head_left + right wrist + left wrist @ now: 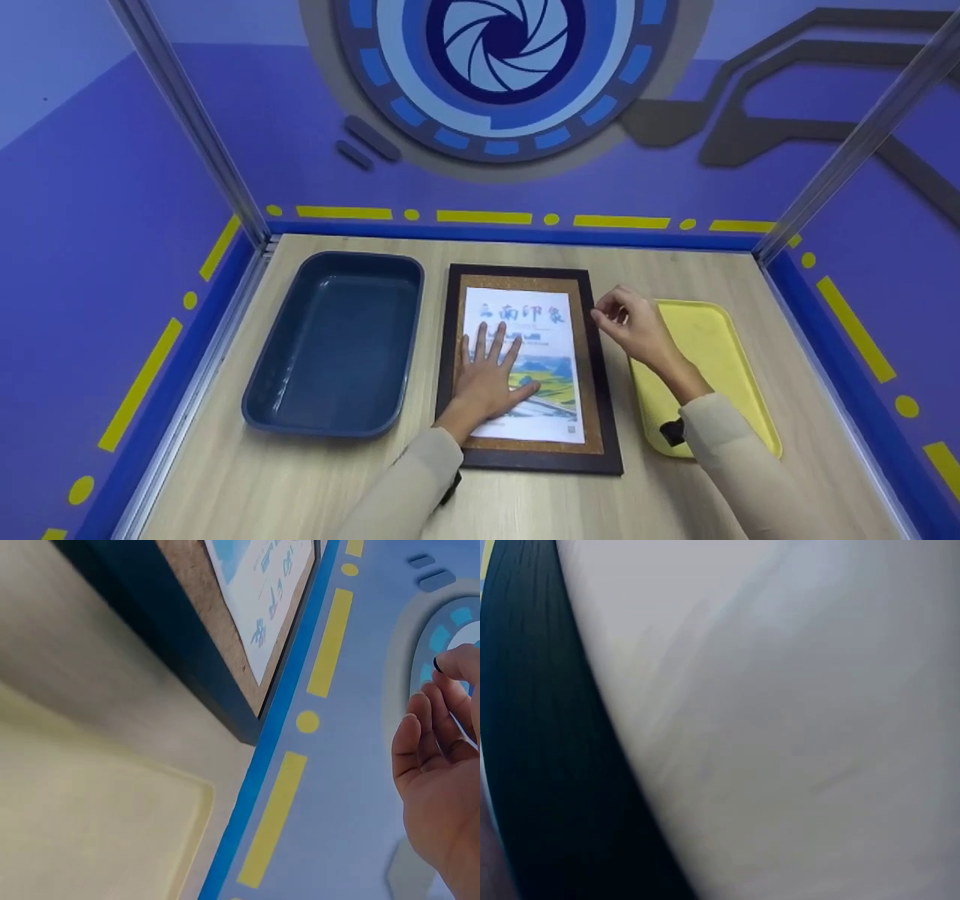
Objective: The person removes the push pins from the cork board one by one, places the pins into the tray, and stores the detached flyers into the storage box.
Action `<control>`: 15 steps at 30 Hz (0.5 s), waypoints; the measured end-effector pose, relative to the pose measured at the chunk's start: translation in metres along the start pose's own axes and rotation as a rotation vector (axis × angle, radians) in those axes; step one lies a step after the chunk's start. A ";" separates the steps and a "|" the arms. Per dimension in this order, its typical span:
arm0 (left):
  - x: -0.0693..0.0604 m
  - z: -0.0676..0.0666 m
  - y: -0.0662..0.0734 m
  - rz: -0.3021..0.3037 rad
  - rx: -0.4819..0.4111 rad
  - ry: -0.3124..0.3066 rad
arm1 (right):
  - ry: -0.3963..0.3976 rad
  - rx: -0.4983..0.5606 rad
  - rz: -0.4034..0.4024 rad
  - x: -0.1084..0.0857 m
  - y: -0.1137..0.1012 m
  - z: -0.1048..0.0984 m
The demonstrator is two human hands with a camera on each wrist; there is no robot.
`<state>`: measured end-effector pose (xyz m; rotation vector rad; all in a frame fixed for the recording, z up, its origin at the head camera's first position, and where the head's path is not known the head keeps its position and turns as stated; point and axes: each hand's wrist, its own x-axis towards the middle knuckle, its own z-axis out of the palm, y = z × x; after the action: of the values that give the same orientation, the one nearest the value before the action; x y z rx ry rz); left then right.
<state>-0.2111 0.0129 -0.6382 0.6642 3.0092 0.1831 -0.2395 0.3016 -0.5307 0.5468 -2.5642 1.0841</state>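
Note:
On the printed sheet (555,375), which lies on a dark-framed cork board (591,375), my left hand (486,382) rests flat with its fingers spread. Just past the board's upper right edge, my right hand (637,326) is raised. Its thumb and index finger pinch a small dark thing (437,664), too small to identify; the other fingers curl loosely. The right wrist view shows the sheet (262,615) and frame corner (244,724) left of this hand (442,765). The left wrist view has a dark band beside a pale surface, without the hand clearly visible.
Left of the board stands a deep dark blue tray (341,433). A shallow yellow tray (705,352) lies to the right, partly under my right forearm. Blue-purple panels with metal posts enclose the wooden table (540,506) at the back and sides.

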 end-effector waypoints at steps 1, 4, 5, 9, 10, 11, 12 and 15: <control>0.000 0.000 0.000 0.000 0.001 0.002 | 0.004 -0.007 -0.005 -0.001 0.001 -0.002; 0.001 -0.002 0.000 0.002 -0.006 0.003 | 0.015 -0.021 -0.003 -0.005 0.006 -0.009; 0.001 -0.002 0.000 0.004 -0.012 0.003 | 0.019 -0.023 0.003 -0.007 0.008 -0.011; 0.002 -0.002 -0.001 0.007 -0.012 0.015 | 0.045 -0.038 0.017 -0.015 0.020 -0.021; 0.002 -0.003 -0.001 0.007 -0.006 0.019 | 0.050 -0.047 0.024 -0.017 0.024 -0.022; 0.002 -0.002 -0.001 0.007 -0.003 0.021 | 0.054 -0.058 0.027 -0.020 0.028 -0.024; 0.002 -0.001 -0.001 0.006 0.001 0.023 | 0.058 -0.068 0.033 -0.024 0.033 -0.025; -0.001 0.002 0.000 0.005 -0.002 0.022 | 0.059 -0.099 0.062 -0.036 0.048 -0.026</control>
<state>-0.2100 0.0128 -0.6401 0.6742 3.0277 0.1949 -0.2261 0.3595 -0.5582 0.4071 -2.5831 0.9712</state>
